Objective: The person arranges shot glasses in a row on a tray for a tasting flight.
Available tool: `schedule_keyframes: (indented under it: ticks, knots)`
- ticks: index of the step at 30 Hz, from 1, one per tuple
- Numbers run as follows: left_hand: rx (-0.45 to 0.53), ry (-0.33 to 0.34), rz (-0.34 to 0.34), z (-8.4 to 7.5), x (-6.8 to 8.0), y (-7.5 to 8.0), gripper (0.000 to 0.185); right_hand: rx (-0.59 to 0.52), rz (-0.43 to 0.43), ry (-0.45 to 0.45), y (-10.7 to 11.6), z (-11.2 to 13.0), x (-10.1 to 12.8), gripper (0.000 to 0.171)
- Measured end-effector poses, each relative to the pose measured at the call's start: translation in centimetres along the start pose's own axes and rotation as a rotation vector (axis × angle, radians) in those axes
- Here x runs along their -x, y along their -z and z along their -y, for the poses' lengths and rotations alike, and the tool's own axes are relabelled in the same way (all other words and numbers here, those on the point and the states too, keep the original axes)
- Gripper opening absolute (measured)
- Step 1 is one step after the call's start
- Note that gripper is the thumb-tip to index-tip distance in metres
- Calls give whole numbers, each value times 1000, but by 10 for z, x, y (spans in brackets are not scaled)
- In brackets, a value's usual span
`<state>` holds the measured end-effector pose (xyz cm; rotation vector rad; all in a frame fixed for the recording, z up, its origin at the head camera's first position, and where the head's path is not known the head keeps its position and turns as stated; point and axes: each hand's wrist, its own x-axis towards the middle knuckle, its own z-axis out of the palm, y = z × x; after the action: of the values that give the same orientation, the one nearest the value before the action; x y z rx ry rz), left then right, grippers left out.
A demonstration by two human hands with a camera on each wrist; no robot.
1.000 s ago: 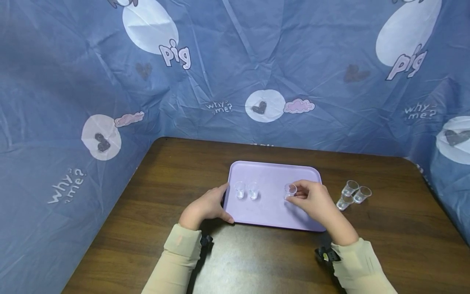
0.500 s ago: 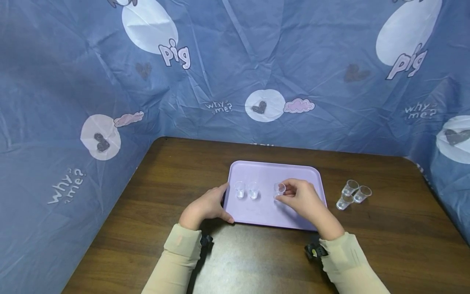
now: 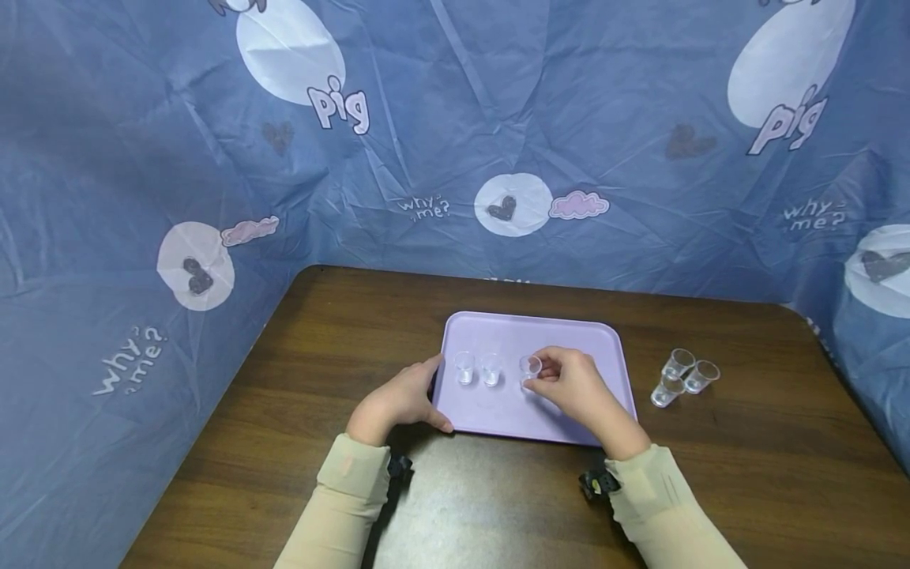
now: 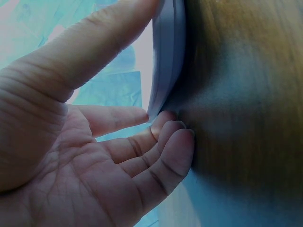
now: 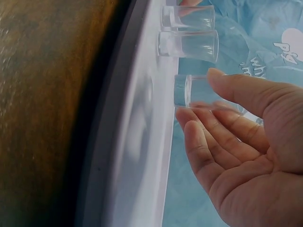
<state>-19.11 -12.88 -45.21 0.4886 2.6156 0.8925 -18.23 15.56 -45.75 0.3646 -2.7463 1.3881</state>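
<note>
My right hand (image 3: 576, 387) pinches a small clear shot glass (image 3: 528, 368) between thumb and fingers, upright over the middle of the lilac tray (image 3: 490, 415). In the right wrist view the base of this shot glass (image 5: 180, 91) is close to the tray surface. Left of it, two similar shot glasses stand side by side on the tray, a nearer one (image 3: 491, 371) and one further left (image 3: 464, 370). My left hand (image 3: 400, 397) rests at the tray's left front corner. Its extended thumb (image 4: 99, 42) lies along the rim, with the fingertips by the left edge.
Three more clear shot glasses (image 3: 678, 362) stand clustered on the brown wooden table (image 3: 341, 332), right of the tray. A blue printed cloth (image 3: 398, 158) hangs behind and at both sides of the table.
My right hand has moved left over the tray with the pinched shot glass, bringing it nearer the two standing ones. The left hand and the tray have stayed put.
</note>
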Motion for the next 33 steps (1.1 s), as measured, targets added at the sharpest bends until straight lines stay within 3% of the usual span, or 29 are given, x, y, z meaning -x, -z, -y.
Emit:
schedule_keyframes:
  ticks: [33]
  knots:
    - [1, -27, -6, 0, 1, 0, 115, 25, 27, -62, -17, 1, -11, 23]
